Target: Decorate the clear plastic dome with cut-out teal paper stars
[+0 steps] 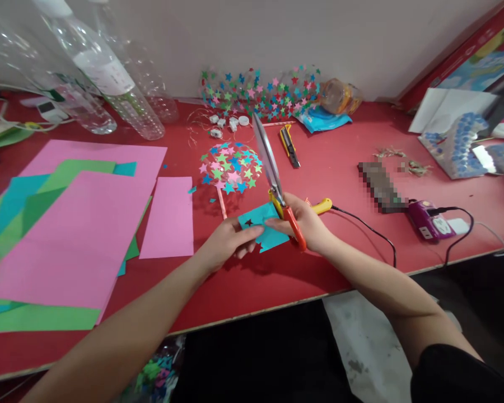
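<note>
Pinching blue paper [274, 238] in left hand [227, 240], gripping scissors [272, 173] in right hand [311, 226]; apparently readying a cut, probably calling for scissors turned to paper.

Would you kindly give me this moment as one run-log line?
left hand: holds blue paper with star hole | right hand: holds scissors | beyond hands: utility knife | surface: red table

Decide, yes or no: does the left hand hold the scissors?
No, the right hand holds the scissors, while the left hand grips blue paper.

2 forearms [147, 314] angle inward, left hand [228, 239] and right hand [306, 224] close together, fingers [245, 250] bent.
</note>
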Demonstrator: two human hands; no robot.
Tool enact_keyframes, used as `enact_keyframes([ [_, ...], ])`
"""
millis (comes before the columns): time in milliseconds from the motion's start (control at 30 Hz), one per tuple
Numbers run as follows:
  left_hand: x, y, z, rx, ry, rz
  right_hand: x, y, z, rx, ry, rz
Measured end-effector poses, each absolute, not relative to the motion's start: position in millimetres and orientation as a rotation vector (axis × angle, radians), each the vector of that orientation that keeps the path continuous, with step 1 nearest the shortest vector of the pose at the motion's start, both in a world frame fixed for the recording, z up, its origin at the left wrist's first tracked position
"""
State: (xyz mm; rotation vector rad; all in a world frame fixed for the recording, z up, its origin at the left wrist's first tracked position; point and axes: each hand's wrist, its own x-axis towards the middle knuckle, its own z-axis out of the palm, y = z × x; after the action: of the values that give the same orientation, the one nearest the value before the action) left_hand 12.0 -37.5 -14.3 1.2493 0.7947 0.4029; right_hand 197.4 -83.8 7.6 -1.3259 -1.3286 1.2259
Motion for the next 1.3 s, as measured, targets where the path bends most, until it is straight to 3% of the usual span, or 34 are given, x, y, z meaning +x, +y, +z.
enact_keyframes([
  [300,11.4,-39.7,-9.0,1.293,0.755,0.450,195.9,-82.5,5.6,-1.343,-1.244,1.201],
  [500,12.2,-35.7,-12.0,1.176,0.787,0.763,201.1,-85.6,9.4,-1.465,-1.283,1.157],
  [800,-1.4,-16.7,4.3,1.092,0.697,1.206,218.5,-94.0,27.8,-1.583,-1.849,1.086],
  [1033,-7.3,-14.3,-0.1,1.220,0.794,1.348,223.3,-96.5,25.8,-1.594,-1.933,1.120],
  [1300,-8.8,-16.0,-0.1,1.292,0.833,1.281,217.0,-99.4,26.9,-1.616,-1.976,1.229],
])
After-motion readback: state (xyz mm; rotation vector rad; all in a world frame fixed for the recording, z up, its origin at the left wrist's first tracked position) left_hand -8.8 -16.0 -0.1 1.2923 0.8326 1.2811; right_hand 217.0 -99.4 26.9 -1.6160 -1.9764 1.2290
